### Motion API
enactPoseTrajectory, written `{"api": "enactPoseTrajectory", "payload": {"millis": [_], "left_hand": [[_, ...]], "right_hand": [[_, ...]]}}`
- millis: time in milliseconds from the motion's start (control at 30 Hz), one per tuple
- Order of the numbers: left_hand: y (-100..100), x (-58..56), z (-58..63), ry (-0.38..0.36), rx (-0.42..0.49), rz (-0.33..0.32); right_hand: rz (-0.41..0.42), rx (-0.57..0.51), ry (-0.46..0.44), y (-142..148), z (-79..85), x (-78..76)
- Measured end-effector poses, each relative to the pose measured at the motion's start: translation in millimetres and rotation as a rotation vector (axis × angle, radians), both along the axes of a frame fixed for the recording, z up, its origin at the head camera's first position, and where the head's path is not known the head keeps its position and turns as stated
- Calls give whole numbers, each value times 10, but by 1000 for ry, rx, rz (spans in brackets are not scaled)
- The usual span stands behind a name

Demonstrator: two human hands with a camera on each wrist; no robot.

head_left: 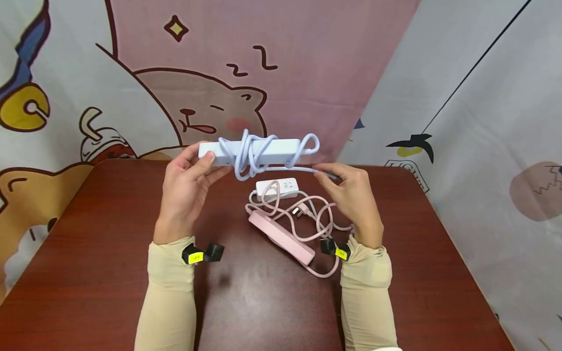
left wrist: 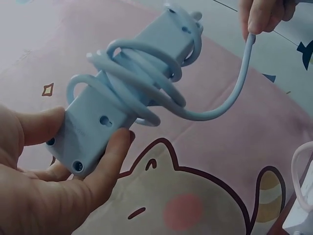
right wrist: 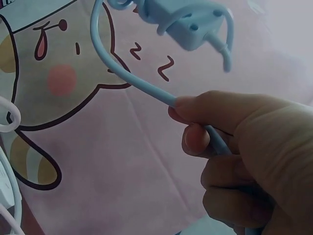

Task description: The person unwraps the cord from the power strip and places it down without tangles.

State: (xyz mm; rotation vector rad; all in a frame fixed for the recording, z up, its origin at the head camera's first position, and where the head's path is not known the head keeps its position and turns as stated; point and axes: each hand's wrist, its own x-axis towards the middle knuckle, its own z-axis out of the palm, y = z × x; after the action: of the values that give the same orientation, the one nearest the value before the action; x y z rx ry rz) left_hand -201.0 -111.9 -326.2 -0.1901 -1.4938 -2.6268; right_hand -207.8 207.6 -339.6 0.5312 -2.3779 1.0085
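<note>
A light blue power strip (head_left: 283, 150) is held up above the far part of the table, its cable wound several times round its middle. My left hand (head_left: 186, 187) grips the strip by its left end, thumb on one side and fingers on the other. Off to the right, my right hand (head_left: 355, 195) pinches the free length of the blue cable (left wrist: 212, 116) between thumb and forefinger. In the right wrist view this cable (right wrist: 142, 84) curves from the strip down into the hand, where the curled fingers hide its end.
Below the hands, a pink power strip (head_left: 283, 237) lies on the brown table (head_left: 96, 273) with its looped pink cable and plug (head_left: 302, 210). Behind it is a white power strip (head_left: 287, 186) with its own cable. A cartoon-printed cloth (head_left: 325, 58) hangs behind the table.
</note>
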Motion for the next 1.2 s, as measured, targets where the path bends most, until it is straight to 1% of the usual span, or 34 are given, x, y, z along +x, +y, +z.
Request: {"api": "enactPoseTrajectory", "payload": {"millis": [133,300,400,500,633,867,1000,1200], "left_hand": [[10,-24,-6,-17,29,30],[9,-49,-17,-30,66,59],[3,-56,-22,-32,67,65],[-2,-59,-26,-36,56,71],[-4,-68,-35,-40,52,71],[-4,-85,-58,-39,49,73],[-3,-91,-73,-41,40,76],[-5,-95,-91,-48,12,78]], "right_hand": [[8,28,-30,-24,17,17],[58,65,-83,-72,34,38],[89,72,-104,-98,47,47],[100,76,-112,-111,61,58],[108,86,-80,-106,67,58],[130,76,3,-93,68,64],[146,44,36,-91,67,68],[163,-29,122,-96,66,65]]}}
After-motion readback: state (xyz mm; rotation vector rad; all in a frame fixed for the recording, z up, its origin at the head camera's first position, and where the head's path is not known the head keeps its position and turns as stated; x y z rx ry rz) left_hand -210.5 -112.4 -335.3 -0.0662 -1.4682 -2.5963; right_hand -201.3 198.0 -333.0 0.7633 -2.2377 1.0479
